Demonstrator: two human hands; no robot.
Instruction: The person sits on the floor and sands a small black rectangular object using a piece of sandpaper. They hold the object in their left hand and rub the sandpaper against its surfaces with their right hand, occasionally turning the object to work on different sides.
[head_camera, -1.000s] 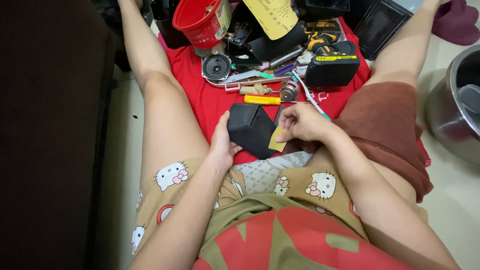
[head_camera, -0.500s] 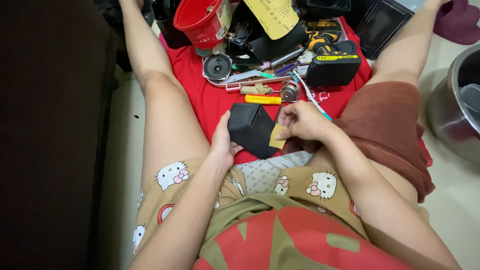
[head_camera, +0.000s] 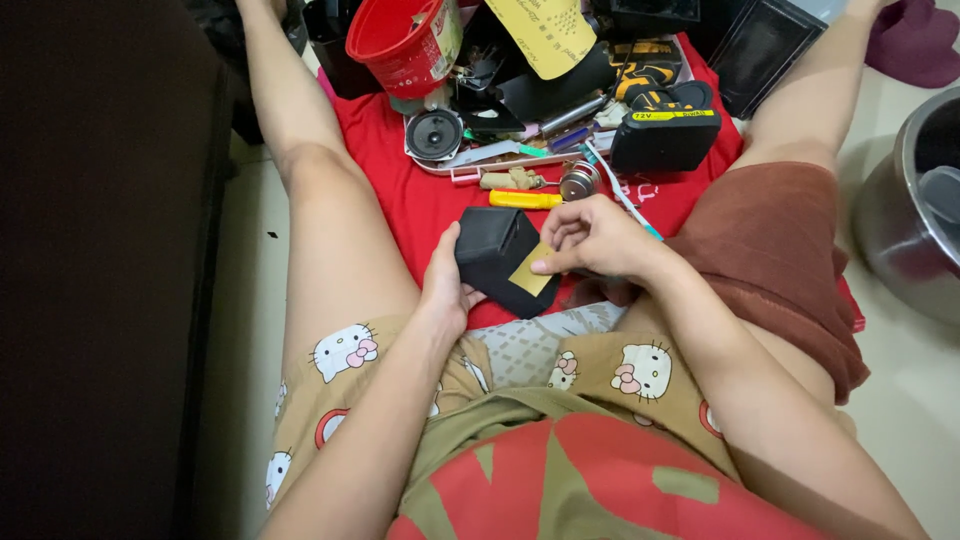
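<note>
Holding a small black box (head_camera: 492, 252) over the red cloth (head_camera: 420, 205) between my legs, my left hand (head_camera: 447, 285) grips its near side while my right hand (head_camera: 590, 238) pinches a yellow scrap (head_camera: 533, 275) against its face.

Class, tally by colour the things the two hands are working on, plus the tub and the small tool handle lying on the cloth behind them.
Black: 1, the black box in the left hand
Yellow: 2, the sandpaper piece under the right hand; the yellow handle
Red: 1, the red bucket
Total: 4
</note>
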